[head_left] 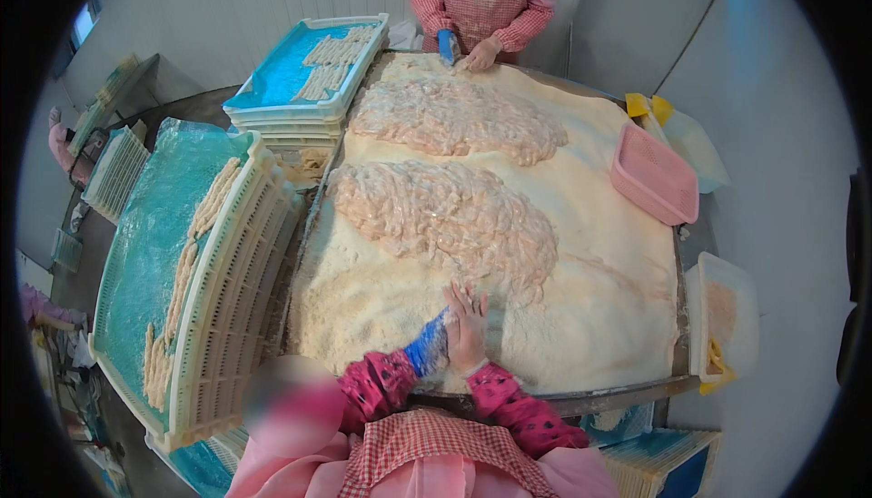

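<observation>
My left hand point(427, 344), in a blue glove, is against the inner side of my right hand at the near part of the breading-covered table point(618, 289). Its fingers are mostly hidden. My right hand point(467, 335), pale, has its fingers stretched forward and lying together over the left one, at the near edge of a long heap of pale raw meat strips point(445, 212). A second similar heap point(454, 121) lies farther back on the white crumbs.
Stacked trays point(227, 316) with rows of coated strips and another tray stack point(300, 71) stand left. A pink basket point(654, 171) and a plastic tub point(722, 316) are right. A co-worker point(481, 8) works at the far edge; others are at far left.
</observation>
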Motion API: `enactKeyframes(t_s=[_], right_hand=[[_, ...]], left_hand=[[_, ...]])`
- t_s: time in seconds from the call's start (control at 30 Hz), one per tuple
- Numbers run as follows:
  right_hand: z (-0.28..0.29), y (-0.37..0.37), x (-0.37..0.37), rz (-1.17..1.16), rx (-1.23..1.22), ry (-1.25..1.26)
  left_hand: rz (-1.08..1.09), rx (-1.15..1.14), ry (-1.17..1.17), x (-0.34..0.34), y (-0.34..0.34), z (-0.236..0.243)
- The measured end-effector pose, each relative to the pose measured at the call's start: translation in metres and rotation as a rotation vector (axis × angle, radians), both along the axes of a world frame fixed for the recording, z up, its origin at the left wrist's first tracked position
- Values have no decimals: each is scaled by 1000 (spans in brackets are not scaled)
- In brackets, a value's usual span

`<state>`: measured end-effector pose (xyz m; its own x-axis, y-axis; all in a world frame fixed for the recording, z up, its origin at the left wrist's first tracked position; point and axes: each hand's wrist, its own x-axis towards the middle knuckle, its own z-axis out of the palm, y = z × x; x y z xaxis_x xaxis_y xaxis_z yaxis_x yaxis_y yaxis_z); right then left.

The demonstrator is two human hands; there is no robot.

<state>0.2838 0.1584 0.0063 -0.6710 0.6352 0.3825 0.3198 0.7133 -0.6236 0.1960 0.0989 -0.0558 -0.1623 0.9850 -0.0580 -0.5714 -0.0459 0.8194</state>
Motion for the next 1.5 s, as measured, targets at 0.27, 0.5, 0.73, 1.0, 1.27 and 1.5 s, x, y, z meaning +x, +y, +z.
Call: enactKeyframes(t_s=[0.27,0.5,0.73,1.0,1.27,1.5], right_hand=[[20,-13,-64,349,-399,351],[-26,179,-84,-74,312,-342],[-25,185,-98,73,298,-400],[-16,183,-106,96,182,-333],[20,176,-92,-7,-382,151],[26,71,1,449,-33,-574]], left_hand=[[124,-269,-572,-39,-27,7],[446,108,-594,-147,-61,161],[1313,-190,327,-306,-198,259],[563,-648,644,-368,-239,208],[358,-823,683,-330,-307,256],[472,-449,1209,-207,-191,247]])
